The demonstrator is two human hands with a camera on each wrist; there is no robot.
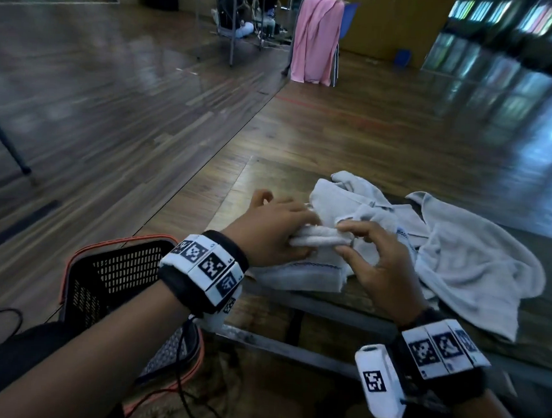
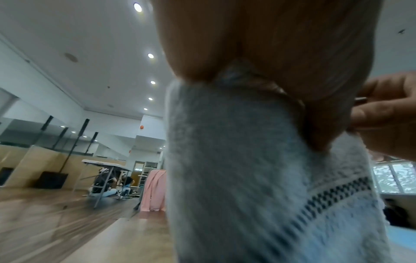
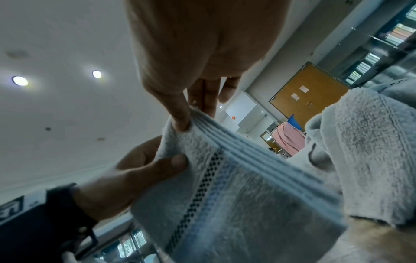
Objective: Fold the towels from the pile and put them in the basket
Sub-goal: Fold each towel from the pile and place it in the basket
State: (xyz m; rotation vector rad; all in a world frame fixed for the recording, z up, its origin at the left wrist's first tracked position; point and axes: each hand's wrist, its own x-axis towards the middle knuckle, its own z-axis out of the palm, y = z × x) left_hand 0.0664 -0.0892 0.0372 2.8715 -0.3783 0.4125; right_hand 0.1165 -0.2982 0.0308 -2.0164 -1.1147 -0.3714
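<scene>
Basket (image 1: 116, 263) left of table (image 1: 294, 310); towel pile (image 1: 459, 262) on table.

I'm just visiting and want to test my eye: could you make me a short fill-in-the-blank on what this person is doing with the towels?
1. Both hands grip the same folded ___ towel.
2. The black mesh basket sits on the person's ___ side.
3. The unfolded towels lie on the ___.
4. The cloth hanging in the background is ___.

Missing words: white; left; table; pink
</scene>
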